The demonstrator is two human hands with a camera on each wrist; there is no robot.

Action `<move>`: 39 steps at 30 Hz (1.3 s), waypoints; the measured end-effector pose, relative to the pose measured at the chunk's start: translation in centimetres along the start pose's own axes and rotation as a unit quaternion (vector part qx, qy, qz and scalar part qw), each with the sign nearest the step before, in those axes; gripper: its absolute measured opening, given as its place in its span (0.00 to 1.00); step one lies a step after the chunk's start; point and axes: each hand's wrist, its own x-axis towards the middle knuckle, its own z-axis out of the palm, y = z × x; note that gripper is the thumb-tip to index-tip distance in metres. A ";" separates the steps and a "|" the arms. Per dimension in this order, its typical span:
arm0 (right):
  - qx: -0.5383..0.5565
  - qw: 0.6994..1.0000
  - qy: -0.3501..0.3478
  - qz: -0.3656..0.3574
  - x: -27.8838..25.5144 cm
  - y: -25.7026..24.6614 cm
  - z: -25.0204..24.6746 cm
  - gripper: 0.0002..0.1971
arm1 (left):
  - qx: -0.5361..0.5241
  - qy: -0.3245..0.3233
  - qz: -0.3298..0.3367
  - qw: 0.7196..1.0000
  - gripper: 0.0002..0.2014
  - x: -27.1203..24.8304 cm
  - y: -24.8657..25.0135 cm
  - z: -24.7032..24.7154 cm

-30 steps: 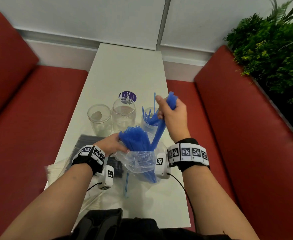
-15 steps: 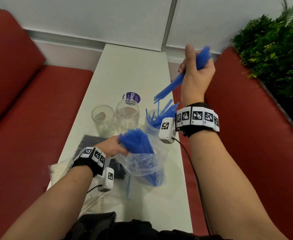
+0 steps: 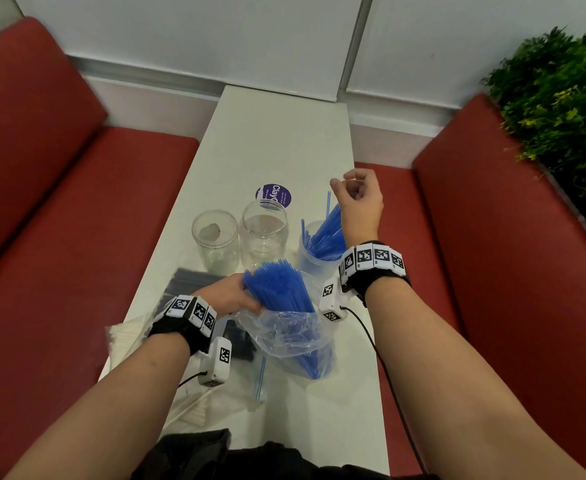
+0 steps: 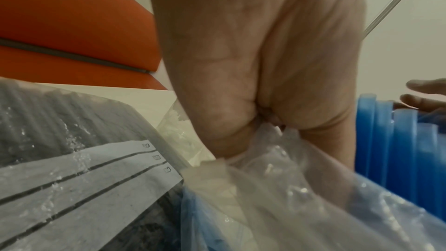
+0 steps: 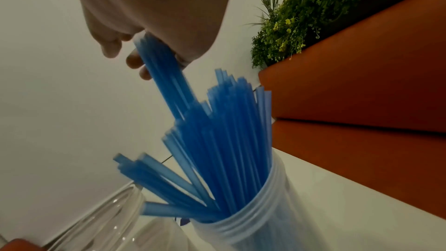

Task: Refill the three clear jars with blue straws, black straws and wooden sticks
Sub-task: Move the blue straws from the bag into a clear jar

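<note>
- While my left hand (image 3: 227, 296) grips the clear plastic bag (image 3: 284, 336) at its mouth, fingers curled round the crumpled film, the bundle of blue straws (image 3: 277, 285) stands out of the bag's top, just in front of me on the white table (image 3: 277, 140).
- My right hand (image 3: 359, 202) hangs above the right jar (image 3: 310, 263), thumb out and fingers loosely curled. From the head it looks empty. The wrist camera shows the tops of a few straws (image 5: 164, 75) against my fingers (image 5: 109, 49), their lower ends down in the jar, and I cannot tell whether I am pinching them.
- The right jar holds a leaning fan of jarred straws (image 3: 326, 237).
- The middle jar (image 3: 263, 233) and the left jar (image 3: 215, 240) stand in a row with it, upright. No straws are in them, but something small and dark lies in the left one.
- A bag of black straws (image 3: 191, 282) lies flat under my left wrist, and a pale packet (image 3: 125, 337) sits beside it at the table's left edge.
- One loose straw (image 3: 260, 379) lies on the table below the bag.
- A purple sticker (image 3: 274, 194) is on the table behind the middle jar.
</note>
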 end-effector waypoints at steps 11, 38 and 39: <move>-0.451 0.858 -0.217 -0.118 -2.7 1.8 0.2 0.28 | 0.032 0.012 -0.008 0.999 0.29 0.1 0.4 0.2; -0.176 0.900 -0.371 0.147 -12.9 6.6 -3.5 0.35 | 0.028 0.030 -0.004 0.999 0.36 -0.3 0.5 1.1; -0.202 0.900 -0.363 0.134 -12.9 6.6 -3.5 0.33 | 0.028 0.029 -0.005 0.999 0.35 -0.3 0.5 1.1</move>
